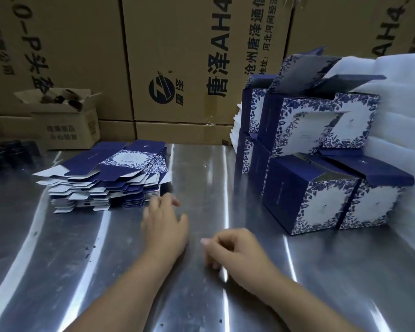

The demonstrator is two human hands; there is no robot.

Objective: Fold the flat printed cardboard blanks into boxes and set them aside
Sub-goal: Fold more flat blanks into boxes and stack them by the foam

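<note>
On the steel desk (201, 168), the left hand (164, 226) and right hand (237, 250) are hovering, fingers released, near the blanks (110, 173), presumably light, stiff, best pinched edgewise.

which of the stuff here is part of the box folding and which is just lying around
Part of the job: stack of flat blanks; folded boxes; left hand, open beside the stack; right hand, holding nothing.

Just lying about: big brown cartons; small open carton holding rolls; white foam sheets.
</note>
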